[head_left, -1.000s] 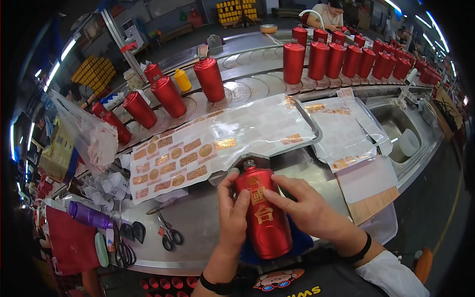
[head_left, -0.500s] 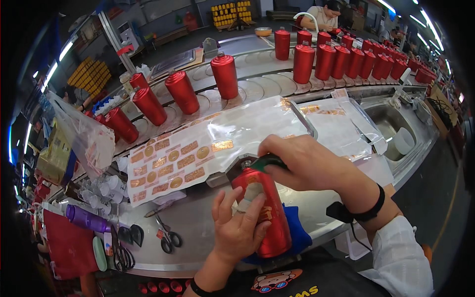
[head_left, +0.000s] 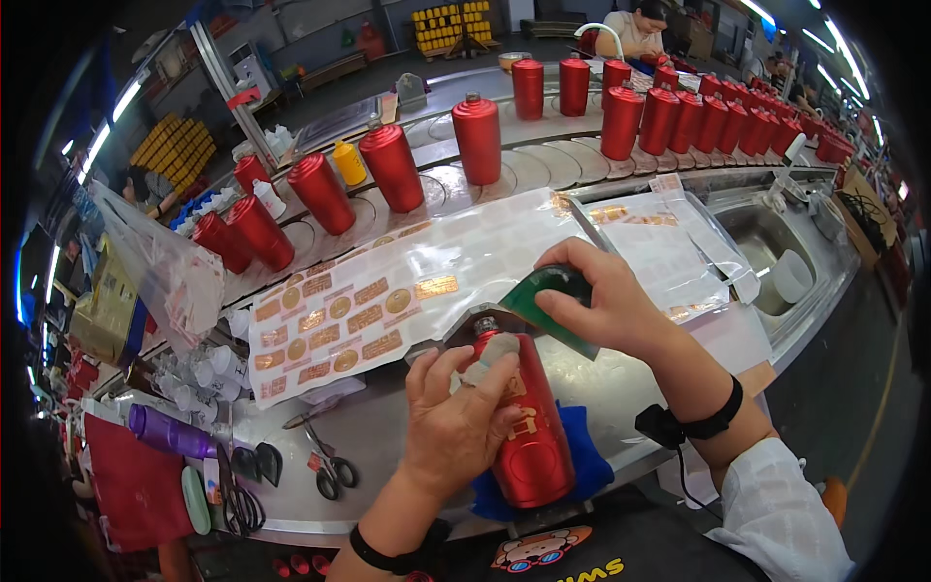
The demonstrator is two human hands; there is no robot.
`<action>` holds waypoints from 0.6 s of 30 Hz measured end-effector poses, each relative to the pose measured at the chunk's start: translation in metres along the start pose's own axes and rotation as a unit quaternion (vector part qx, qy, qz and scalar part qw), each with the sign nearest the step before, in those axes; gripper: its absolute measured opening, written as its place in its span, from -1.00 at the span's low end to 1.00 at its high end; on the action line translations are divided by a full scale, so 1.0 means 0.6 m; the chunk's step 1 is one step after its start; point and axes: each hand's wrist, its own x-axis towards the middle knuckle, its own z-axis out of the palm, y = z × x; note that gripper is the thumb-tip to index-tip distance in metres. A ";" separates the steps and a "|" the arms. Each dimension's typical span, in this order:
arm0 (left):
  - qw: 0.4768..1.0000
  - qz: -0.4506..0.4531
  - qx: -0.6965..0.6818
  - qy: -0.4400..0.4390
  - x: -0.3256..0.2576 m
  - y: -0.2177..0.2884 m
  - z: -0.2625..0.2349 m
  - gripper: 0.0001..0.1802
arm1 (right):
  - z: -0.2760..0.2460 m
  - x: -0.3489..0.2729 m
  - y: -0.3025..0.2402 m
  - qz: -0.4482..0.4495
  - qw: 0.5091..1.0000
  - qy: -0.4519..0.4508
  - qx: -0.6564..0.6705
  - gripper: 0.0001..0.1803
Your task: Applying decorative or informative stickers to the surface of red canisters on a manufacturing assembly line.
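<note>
At the near edge of a curved steel bench point(head_left: 388, 436), a worker's left hand point(head_left: 456, 427) wraps a red bottle point(head_left: 529, 436) that lies tilted on a blue cloth point(head_left: 587, 461), neck pointing away; the grip is closed around the bottle's shoulder, a bandaged thumb pressed on its front. The right hand point(head_left: 606, 306) hovers just above the bottle's neck, fingers pinched together on a green scraper point(head_left: 548, 301) whose lower edge sits near the cap. A black band circles each wrist. To the left on the bench lie scissors point(head_left: 325, 461), a purple cylinder point(head_left: 170, 434) and small white caps point(head_left: 208, 373). Beyond the hands, a clear sheet of gold stickers point(head_left: 335, 320) spreads across the bench, with further sheets point(head_left: 659, 247) to the right beside a sunken sink point(head_left: 766, 228). Farther back, a row of upright red bottles point(head_left: 621, 121) stands on round pads along a curving conveyor point(head_left: 553, 160), one yellow bottle point(head_left: 349, 163) among them. Another person point(head_left: 640, 24) sits at the far end.
</note>
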 end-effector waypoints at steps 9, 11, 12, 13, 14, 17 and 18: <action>0.971 -0.173 -0.070 0.147 -0.058 0.038 0.045 -0.42 | 0.030 0.011 -0.008 -0.077 0.994 -0.051 -0.059 -0.70; 0.976 -0.164 -0.053 0.133 -0.068 0.040 0.046 -0.40 | 0.031 0.010 -0.017 -0.087 0.992 -0.089 -0.021 -0.71; 0.976 -0.164 -0.054 0.132 -0.071 0.042 0.047 -0.40 | 0.038 0.008 -0.013 -0.092 0.988 -0.126 0.013 -0.71; 0.975 -0.170 -0.053 0.135 -0.072 0.042 0.048 -0.39 | 0.046 0.012 -0.003 -0.093 0.994 -0.044 -0.043 -0.71; 0.974 -0.175 -0.054 0.137 -0.073 0.043 0.048 -0.38 | 0.041 0.021 0.005 -0.104 0.989 0.011 -0.108 -0.70; 0.970 -0.192 -0.080 0.129 -0.081 0.051 0.047 -0.37 | 0.029 -0.008 -0.012 -0.029 0.997 -0.065 0.012 -0.69; 0.970 -0.193 -0.080 0.127 -0.082 0.050 0.047 -0.37 | 0.034 -0.018 -0.014 -0.030 0.992 -0.112 0.055 -0.69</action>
